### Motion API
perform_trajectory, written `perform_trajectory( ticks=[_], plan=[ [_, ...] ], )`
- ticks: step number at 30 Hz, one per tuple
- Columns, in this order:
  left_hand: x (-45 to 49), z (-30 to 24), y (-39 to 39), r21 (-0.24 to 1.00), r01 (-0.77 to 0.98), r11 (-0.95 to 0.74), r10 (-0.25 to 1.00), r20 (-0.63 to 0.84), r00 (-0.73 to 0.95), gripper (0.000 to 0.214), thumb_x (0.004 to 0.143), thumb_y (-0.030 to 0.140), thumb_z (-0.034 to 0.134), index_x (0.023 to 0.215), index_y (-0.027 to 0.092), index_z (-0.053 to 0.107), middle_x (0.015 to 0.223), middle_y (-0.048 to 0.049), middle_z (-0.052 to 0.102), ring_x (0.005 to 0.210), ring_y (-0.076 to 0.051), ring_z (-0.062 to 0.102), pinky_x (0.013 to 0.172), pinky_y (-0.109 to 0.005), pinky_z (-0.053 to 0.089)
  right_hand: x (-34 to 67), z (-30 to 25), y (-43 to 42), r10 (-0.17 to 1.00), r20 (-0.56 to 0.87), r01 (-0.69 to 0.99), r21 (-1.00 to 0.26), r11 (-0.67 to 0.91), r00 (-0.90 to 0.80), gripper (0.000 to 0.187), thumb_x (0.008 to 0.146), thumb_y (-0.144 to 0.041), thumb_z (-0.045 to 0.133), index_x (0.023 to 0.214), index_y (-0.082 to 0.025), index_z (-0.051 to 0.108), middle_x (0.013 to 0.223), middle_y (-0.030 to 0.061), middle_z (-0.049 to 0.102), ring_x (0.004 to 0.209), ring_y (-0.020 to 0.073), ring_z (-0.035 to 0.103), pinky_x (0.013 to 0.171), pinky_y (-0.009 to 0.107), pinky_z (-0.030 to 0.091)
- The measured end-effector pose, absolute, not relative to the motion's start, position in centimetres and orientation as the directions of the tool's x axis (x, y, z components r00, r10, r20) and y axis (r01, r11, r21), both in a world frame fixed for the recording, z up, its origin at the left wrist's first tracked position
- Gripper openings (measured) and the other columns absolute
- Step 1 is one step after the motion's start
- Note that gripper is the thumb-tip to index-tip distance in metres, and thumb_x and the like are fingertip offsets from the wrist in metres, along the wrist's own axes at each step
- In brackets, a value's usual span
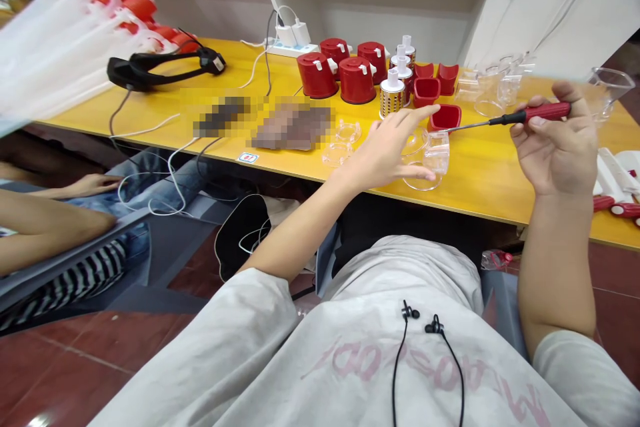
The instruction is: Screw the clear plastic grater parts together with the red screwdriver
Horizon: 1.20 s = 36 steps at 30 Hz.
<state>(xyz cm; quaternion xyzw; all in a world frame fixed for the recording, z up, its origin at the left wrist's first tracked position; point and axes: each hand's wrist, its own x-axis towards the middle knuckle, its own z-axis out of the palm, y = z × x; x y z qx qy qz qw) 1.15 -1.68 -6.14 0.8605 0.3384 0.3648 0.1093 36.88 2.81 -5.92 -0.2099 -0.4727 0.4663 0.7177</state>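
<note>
In my right hand (pixel 563 137) is a screwdriver (pixel 520 115) with a red and black handle, its shaft pointing left. The tip is close to the upper edge of a clear plastic part (pixel 437 153) on the yellow table; I cannot tell whether they touch. My left hand (pixel 383 153) is at that clear part, thumb and fingers spread apart on its left side. Whether the fingertips touch it is unclear. Small clear rings (pixel 340 152) lie left of the left hand. Just behind the clear part stands a red square cup (pixel 445 118).
Several red round housings (pixel 357 80) and perforated metal drums (pixel 392 95) stand at the back. More clear parts (pixel 493 90) are at the right rear. Black glasses-like headgear (pixel 165 70) and cables lie left. A power strip (pixel 293 48) sits behind. Another person's hand (pixel 95 185) rests at far left.
</note>
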Motion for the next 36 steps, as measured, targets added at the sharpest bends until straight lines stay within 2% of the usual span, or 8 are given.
perform_trajectory(
  ticks=[2,5,9,17,25,28,32,36],
  plan=[
    [1.3,-6.1,-1.5,0.465,0.376,-0.802,0.597,0.659,0.458,0.1,0.107,0.091,0.093,0.183,0.03,0.067,0.182,-0.0193,0.073,0.166,-0.044,0.072,0.142,-0.06,0.057,35.8,-5.3,1.7,0.859,0.503,-0.445,-0.75,0.489,0.095,0.067,0.062,-0.007,0.099,0.12,-0.039,0.09,0.111,-0.004,0.085,0.109,0.0194,0.087,0.077,0.026,0.078],
    [1.9,-5.8,-1.8,0.463,0.285,-0.839,0.54,0.77,0.339,0.07,0.117,0.085,0.085,0.152,0.024,0.087,0.144,-0.0138,0.091,0.132,-0.031,0.088,0.124,-0.047,0.066,34.6,-4.6,0.3,0.841,0.535,-0.44,-0.74,0.509,0.075,0.065,0.065,-0.008,0.101,0.123,-0.036,0.091,0.111,-0.0031,0.086,0.108,0.0181,0.088,0.079,0.023,0.078],
    [2.7,-5.4,-2.3,0.506,0.271,-0.819,0.565,0.794,0.224,0.068,0.115,0.09,0.083,0.122,0.024,0.096,0.109,-0.0081,0.094,0.096,-0.024,0.086,0.098,-0.04,0.068,34.0,-4.1,-0.5,0.834,0.547,-0.432,-0.737,0.519,0.069,0.064,0.065,-0.008,0.1,0.122,-0.036,0.093,0.11,-0.0034,0.087,0.107,0.0176,0.089,0.079,0.021,0.078],
    [2.9,-5.1,-2.8,0.559,0.232,-0.796,0.603,0.766,0.221,0.052,0.117,0.075,0.092,0.107,0.024,0.1,0.101,-0.0067,0.095,0.088,-0.021,0.084,0.088,-0.036,0.064,34.0,-3.8,-0.4,0.835,0.545,-0.412,-0.744,0.526,0.083,0.064,0.061,-0.008,0.099,0.118,-0.037,0.093,0.106,-0.0045,0.088,0.106,0.0191,0.089,0.077,0.024,0.078],
    [2.8,-4.6,-3.3,0.552,0.341,-0.761,0.635,0.741,0.218,0.068,0.122,0.087,0.074,0.103,0.026,0.096,0.1,-0.0081,0.091,0.092,-0.025,0.081,0.093,-0.043,0.066,33.8,-3.7,-0.8,0.842,0.528,-0.413,-0.746,0.523,0.113,0.065,0.062,-0.01,0.102,0.119,-0.039,0.092,0.11,-0.0013,0.085,0.11,0.0209,0.086,0.078,0.026,0.077],
    [2.4,-3.7,-2.4,0.532,0.401,-0.746,0.64,0.74,0.209,0.05,0.124,0.068,0.078,0.106,0.026,0.095,0.106,-0.0083,0.093,0.095,-0.025,0.081,0.095,-0.044,0.068,34.9,-3.7,-0.2,0.829,0.541,-0.396,-0.737,0.548,0.139,0.066,0.06,-0.012,0.103,0.117,-0.042,0.091,0.111,-0.0016,0.083,0.11,0.0228,0.085,0.074,0.029,0.077],
    [3.1,-1.9,2.9,0.513,0.475,-0.716,0.684,0.654,0.325,0.012,0.111,0.034,0.092,0.103,0.024,0.096,0.102,-0.0082,0.092,0.092,-0.027,0.083,0.096,-0.048,0.07,37.2,-3.7,0.8,0.797,0.572,-0.388,-0.702,0.598,0.193,0.064,0.057,-0.012,0.104,0.112,-0.041,0.088,0.113,-0.0014,0.082,0.106,0.0238,0.083,0.071,0.032,0.074],
    [6.3,-1.4,10.8,0.527,0.515,-0.676,0.736,0.443,0.512,0.012,0.096,0.018,0.096,0.087,0.025,0.093,0.093,-0.0073,0.09,0.089,-0.03,0.085,0.1,-0.056,0.074,39.0,-3.8,1.1,0.764,0.593,-0.366,-0.672,0.643,0.253,0.06,0.058,-0.012,0.101,0.109,-0.041,0.086,0.114,-0.0012,0.081,0.108,0.0232,0.081,0.071,0.031,0.071]
  ],
)
